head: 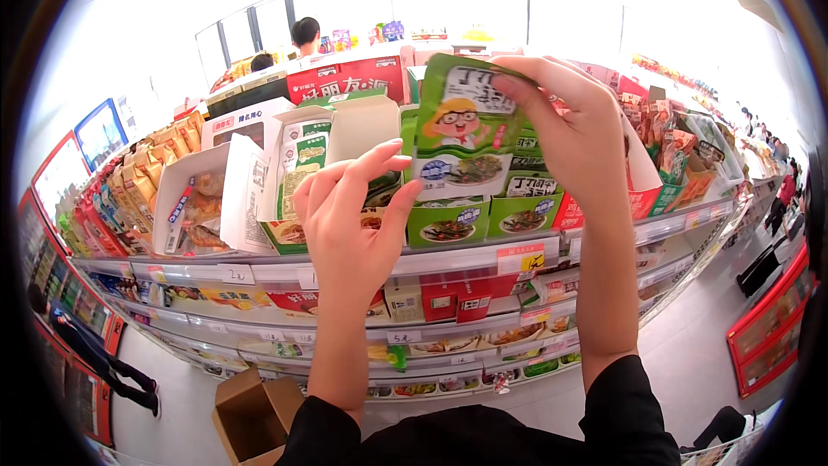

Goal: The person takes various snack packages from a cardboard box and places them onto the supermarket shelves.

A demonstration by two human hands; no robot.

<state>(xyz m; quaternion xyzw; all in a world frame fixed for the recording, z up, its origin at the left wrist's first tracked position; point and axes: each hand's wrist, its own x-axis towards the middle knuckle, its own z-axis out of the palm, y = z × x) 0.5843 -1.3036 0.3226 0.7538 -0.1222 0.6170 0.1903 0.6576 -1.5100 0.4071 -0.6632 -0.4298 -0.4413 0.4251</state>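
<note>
My right hand [563, 123] pinches a green snack pouch [462, 133] by its upper right corner and holds it upright, its printed front with a cartoon figure towards me. Left of the pouch, my left hand [356, 207] is raised with its fingers apart; the fingertips are close to the pouch's left edge, and I cannot tell whether they touch it. Behind and below the pouch stand green display boxes [449, 223] holding similar packets. An open white and green carton [284, 181] with packets in it stands behind my left hand.
A white box of packaged food [194, 207] and gold bags [152, 162] stand at the left of the shelf. Price tags line the shelf edge [414, 265]. An open cardboard box [255, 417] is on the floor. A person [97, 349] stands at the left; red-framed cabinets [773, 330] are at the right.
</note>
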